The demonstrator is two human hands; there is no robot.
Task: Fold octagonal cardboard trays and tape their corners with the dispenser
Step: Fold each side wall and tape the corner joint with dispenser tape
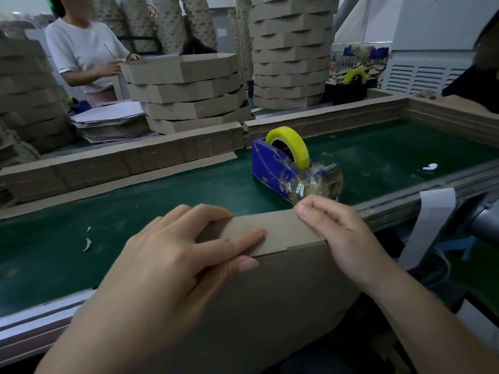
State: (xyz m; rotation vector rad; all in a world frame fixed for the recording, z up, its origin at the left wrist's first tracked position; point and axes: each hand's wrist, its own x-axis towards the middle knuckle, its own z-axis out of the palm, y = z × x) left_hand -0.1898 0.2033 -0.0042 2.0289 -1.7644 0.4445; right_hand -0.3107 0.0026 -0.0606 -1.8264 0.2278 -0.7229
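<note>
The octagonal cardboard tray (283, 287) stands against the desk's (135, 201) near edge, its folded wall running left to right between both hands. The left hand (186, 249) has its fingers (251, 234) laid along and curled over that wall, while the right hand (343, 236) has its fingers clamped on the wall's right corner. The blue tape dispenser (280, 168) sits just beyond the right hand, cutter end towards it, so that hand is nearer with nothing between; finished tray stacks (189, 93) stand well behind a cardboard barrier (135, 163).
</note>
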